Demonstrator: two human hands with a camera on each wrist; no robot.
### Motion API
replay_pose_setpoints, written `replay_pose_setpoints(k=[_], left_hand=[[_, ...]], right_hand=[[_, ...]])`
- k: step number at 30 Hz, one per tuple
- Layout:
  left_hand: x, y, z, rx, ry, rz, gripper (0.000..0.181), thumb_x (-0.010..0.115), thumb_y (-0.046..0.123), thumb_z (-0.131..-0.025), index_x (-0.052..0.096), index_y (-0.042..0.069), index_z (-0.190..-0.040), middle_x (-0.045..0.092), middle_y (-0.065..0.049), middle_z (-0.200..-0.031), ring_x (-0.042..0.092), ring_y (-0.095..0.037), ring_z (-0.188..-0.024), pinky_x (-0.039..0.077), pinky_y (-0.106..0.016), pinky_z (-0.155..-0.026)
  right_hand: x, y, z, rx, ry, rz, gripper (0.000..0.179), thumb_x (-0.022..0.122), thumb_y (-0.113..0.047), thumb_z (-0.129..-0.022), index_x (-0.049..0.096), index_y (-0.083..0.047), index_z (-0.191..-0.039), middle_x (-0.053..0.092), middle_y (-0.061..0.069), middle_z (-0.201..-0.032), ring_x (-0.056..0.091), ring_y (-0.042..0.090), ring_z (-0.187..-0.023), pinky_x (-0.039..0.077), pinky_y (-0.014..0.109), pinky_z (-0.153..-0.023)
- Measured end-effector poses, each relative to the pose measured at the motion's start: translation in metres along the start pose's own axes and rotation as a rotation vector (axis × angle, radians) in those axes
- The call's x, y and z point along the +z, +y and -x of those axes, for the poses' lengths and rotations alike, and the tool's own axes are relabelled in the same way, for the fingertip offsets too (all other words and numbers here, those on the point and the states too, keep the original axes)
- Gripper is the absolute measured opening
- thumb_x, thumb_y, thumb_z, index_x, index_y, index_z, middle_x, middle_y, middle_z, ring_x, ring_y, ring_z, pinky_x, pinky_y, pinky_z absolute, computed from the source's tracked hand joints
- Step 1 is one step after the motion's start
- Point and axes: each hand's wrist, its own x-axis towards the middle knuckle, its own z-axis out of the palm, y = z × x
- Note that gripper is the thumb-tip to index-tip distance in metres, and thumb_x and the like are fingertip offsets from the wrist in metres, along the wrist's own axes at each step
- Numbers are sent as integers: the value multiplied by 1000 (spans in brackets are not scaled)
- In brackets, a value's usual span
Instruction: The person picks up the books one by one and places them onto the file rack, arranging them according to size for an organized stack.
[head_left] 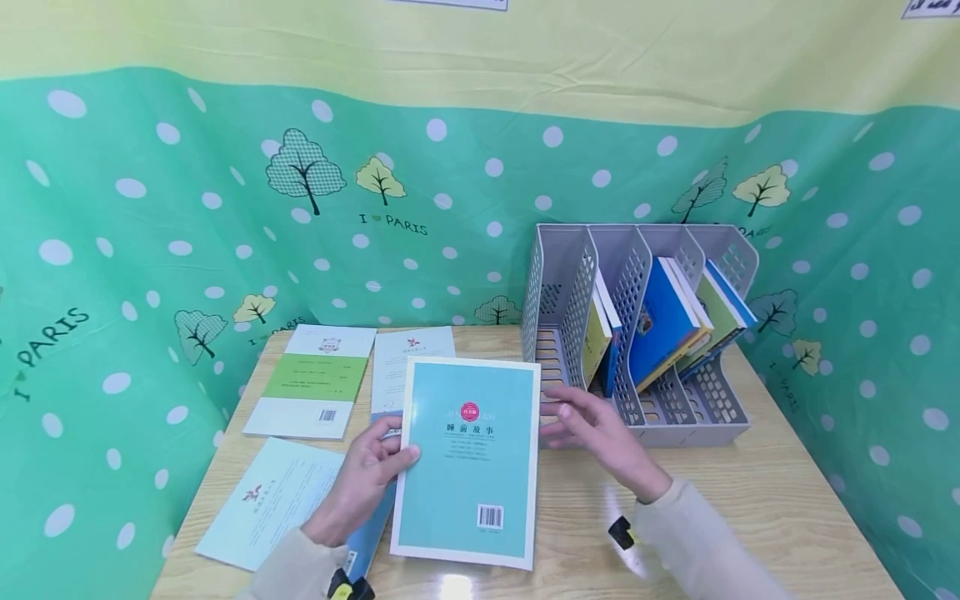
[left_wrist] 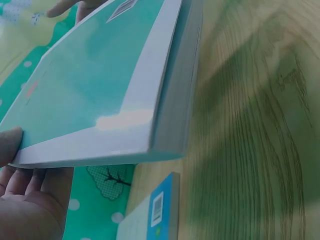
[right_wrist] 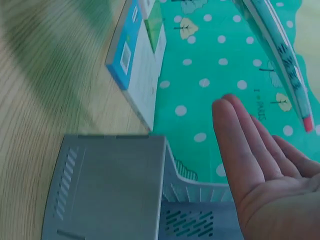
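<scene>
A teal book (head_left: pixel 471 483) with a white border and a barcode is held up over the table, its printed cover toward the head camera. My left hand (head_left: pixel 363 475) grips its left edge, thumb on the cover and fingers behind it. In the left wrist view the book's thick page block (left_wrist: pixel 177 100) shows beside the cover. My right hand (head_left: pixel 600 433) is just off the book's right edge, in front of the grey file rack (head_left: pixel 682 435). Its fingers (right_wrist: pixel 240 140) are extended and apart from the book's spine (right_wrist: pixel 285 60) in the right wrist view.
Several books stand leaning in the rack's sections, among them a blue book (head_left: pixel 658 321). On the table's left lie a green-and-white book (head_left: pixel 315 379), a pale book (head_left: pixel 412 367) partly behind the held one, and a light blue book (head_left: pixel 273 500). A patterned curtain (head_left: pixel 420 275) hangs behind.
</scene>
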Motion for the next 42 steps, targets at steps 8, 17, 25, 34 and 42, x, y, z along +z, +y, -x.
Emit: replay_pose_setpoints(k=[8,17,25,34,42], left_hand=[[7,3,1,-2,-24,9,38,62,10,-92,46,1,-125,66,-19,-112,67,-36,-93,55,-47,-79],[10,3,1,12,-76,-5,37,62,11,-92,46,0,-123,66,-20,-112,67,-38,-92,54,-51,-78],[12,2,-1,15,-75,-18,38,64,12,-91,48,0,-123,67,-19,-110,67,-39,-90,55,-50,-77],[11,1,-3,17,-40,-56,35,65,11,-90,48,0,-119,68,-19,-109,67,-37,-91,55,-47,-78],[12,0,-6,30,-16,-87,34,66,12,-89,50,0,-116,69,-18,-106,68,-36,-91,55,-44,-79]], right_hand=[[8,-4,1,-38,-128,-59,47,40,-22,-103,35,8,-140,57,30,-115,66,32,-89,54,53,-77],[13,-4,2,-8,-210,-123,45,43,-17,-102,37,5,-140,58,29,-118,67,34,-91,55,51,-71],[16,-8,1,38,-225,-101,43,43,-15,-102,38,3,-141,58,27,-124,67,33,-95,56,50,-70],[19,-12,-3,78,-236,-64,49,55,-12,-97,38,-4,-142,59,23,-124,68,33,-94,56,49,-69],[24,-10,-4,76,-179,-37,51,61,-11,-93,43,-6,-140,62,20,-122,68,30,-96,56,46,-73]])
